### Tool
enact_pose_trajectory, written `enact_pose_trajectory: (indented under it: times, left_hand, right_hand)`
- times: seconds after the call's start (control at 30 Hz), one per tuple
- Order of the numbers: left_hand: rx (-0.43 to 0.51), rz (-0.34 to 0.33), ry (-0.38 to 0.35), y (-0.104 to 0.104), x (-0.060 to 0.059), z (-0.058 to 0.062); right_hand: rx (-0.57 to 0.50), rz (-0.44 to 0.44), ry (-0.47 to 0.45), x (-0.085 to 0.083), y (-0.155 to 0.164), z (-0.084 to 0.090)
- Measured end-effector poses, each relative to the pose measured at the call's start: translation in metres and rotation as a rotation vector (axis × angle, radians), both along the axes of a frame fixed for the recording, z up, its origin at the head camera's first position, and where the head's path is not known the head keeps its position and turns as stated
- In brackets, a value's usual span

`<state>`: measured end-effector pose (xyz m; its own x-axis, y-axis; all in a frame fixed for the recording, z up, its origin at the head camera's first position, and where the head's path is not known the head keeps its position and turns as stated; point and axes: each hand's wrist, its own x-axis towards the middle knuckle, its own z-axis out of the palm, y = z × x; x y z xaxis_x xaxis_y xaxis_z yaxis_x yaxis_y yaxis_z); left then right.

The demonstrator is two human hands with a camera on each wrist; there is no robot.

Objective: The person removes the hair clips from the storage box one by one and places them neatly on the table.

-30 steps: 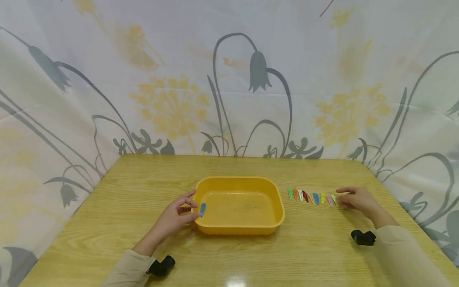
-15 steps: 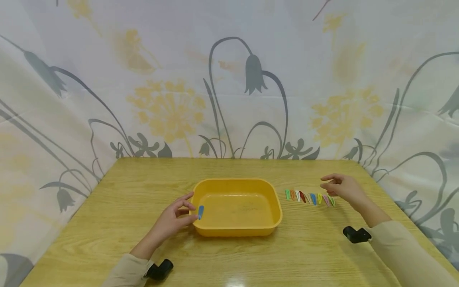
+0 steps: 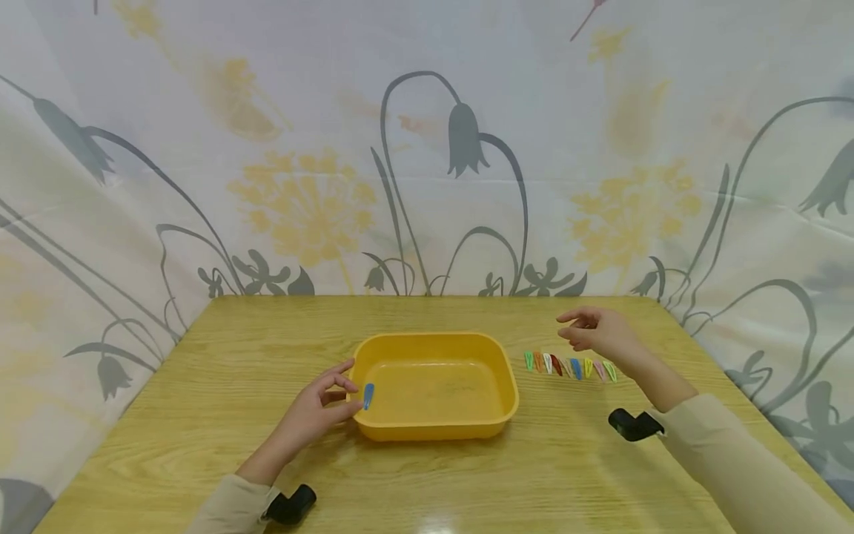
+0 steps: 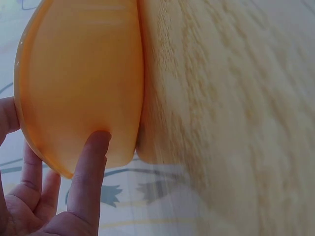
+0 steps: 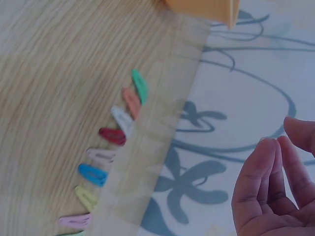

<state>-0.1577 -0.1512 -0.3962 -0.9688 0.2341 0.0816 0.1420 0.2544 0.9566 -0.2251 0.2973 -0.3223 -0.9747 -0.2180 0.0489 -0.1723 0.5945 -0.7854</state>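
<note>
Head view: the left hand (image 3: 313, 411) rests by the yellow plastic tub (image 3: 435, 386) on the wooden surface (image 3: 200, 415), its fingers (image 3: 342, 386) pinching a small blue hair clip (image 3: 368, 395) at the rim. The right hand (image 3: 596, 331) has lifted up off the row of small coloured hair clips (image 3: 568, 366). Its fingers are loose and hold nothing, so no new clip was picked up.
</note>
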Motion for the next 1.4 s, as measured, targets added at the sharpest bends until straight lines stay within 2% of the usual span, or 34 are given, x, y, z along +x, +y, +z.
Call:
enact_pose_trajectory:
  times: [0.27, 0.5, 0.73, 0.97, 1.23, 1.4]
  left_hand:
    - [0.010, 0.004, -0.005, 0.000, -0.002, -0.002]
    - [-0.001, -0.010, 0.032, -0.002, -0.002, -0.003]
    - [0.016, -0.003, 0.014, -0.002, -0.002, -0.001]
    - [-0.002, -0.027, 0.043, -0.002, -0.002, -0.003]
    - [-0.001, -0.019, 0.049, -0.002, -0.002, -0.006]
    - [0.002, -0.023, 0.052, -0.001, -0.002, -0.006]
  right_hand:
    - [-0.013, 0.039, 0.003, -0.005, -0.026, 0.008]
    - [-0.054, 0.068, 0.002, -0.012, -0.048, 0.011]
    - [-0.074, 0.108, -0.011, -0.020, -0.074, 0.017]
    - [-0.112, 0.133, -0.015, -0.029, -0.095, 0.021]
    - [-0.170, 0.180, -0.060, -0.036, -0.128, 0.019]
    - [-0.168, 0.186, -0.090, -0.040, -0.149, 0.013]
